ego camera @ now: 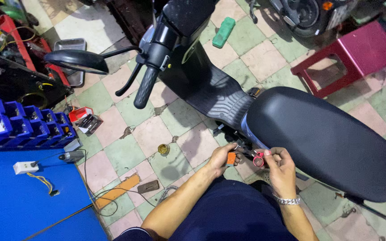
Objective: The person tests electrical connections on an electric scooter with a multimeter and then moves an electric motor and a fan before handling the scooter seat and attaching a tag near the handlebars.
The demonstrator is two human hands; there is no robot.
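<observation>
My left hand [220, 158] is closed around a small orange tool [231, 158] held close to the side of a black scooter [211, 85], just below its seat [327, 134]. My right hand [281, 167] pinches a small red ring-shaped part [258, 159] next to the orange tool. A metal bracelet [287, 201] sits on my right wrist. Both hands are low, over the tiled floor beside the scooter's footboard. My dark blue trousers [228, 214] fill the bottom middle of the view.
A blue bench [23, 205] with a white socket block [24, 167] and blue parts bins [18, 127] lies at the left. On the tiles are a small round tin [163, 149], a red box [79, 114], a green block [224, 32], a metal tray [71, 44] and a magenta stool [354, 56].
</observation>
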